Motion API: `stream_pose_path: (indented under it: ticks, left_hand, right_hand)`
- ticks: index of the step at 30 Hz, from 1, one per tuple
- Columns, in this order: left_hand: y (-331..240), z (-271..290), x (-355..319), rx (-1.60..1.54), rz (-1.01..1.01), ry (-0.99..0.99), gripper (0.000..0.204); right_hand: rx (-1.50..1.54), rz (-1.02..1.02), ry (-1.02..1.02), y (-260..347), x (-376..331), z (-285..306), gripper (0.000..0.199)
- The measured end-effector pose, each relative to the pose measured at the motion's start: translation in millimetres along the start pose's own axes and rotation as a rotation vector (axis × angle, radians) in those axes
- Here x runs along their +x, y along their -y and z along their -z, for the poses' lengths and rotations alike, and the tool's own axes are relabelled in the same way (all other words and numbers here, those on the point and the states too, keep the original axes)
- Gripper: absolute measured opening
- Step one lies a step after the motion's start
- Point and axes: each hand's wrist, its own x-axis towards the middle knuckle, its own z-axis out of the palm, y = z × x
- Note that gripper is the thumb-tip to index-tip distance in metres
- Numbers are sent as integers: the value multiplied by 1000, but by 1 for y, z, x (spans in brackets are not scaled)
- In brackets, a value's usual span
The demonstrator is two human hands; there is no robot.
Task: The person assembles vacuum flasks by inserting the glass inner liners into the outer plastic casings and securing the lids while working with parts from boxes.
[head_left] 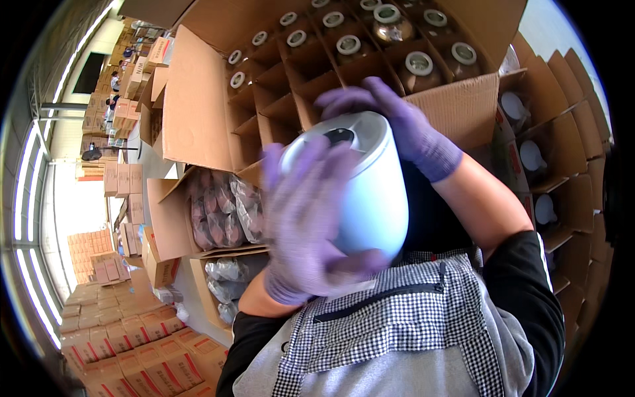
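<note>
A light blue rounded vessel [380, 212] stands tilted against my front, with a grey top and a dark round opening. My right hand [410, 129], in a purple knitted glove, curls around its far right side near the rim. My left hand [307, 218], gloved alike and blurred by motion, passes over the near left side with fingers spread. Whether its palm presses on the vessel cannot be told. Just beyond is an open divided carton [456, 109] with several shiny round-mouthed glass liners [393, 26] in its cells; several nearer cells are bare.
Left of me, an open carton holds brownish plastic-bagged pieces [221, 212]; below it are clear-wrapped items [225, 284]. On the right, divided cartons [562, 132] hold white funnel-shaped parts [531, 157]. Stacked closed cartons [152, 344] fill the lower left. People [114, 83] stand far off.
</note>
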Motion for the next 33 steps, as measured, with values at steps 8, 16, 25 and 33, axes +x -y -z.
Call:
stream_pose_path:
  ticks: [8, 16, 25, 33]
  left_hand:
    - [76, -11, -46, -184, 123, -159, 64]
    - [51, -11, -31, 30, -50, 47, 70]
    - [-19, -7, 2, 69, 26, 181, 90]
    - [78, -20, -58, -395, -203, -208, 69]
  right_hand:
    - [-512, 319, 151, 57, -29, -9, 29]
    - [-157, 53, 12, 13, -34, -9, 48]
    - [-2, -80, -56, -26, -6, -2, 57]
    - [-668, 326, 160, 63, -37, -22, 27]
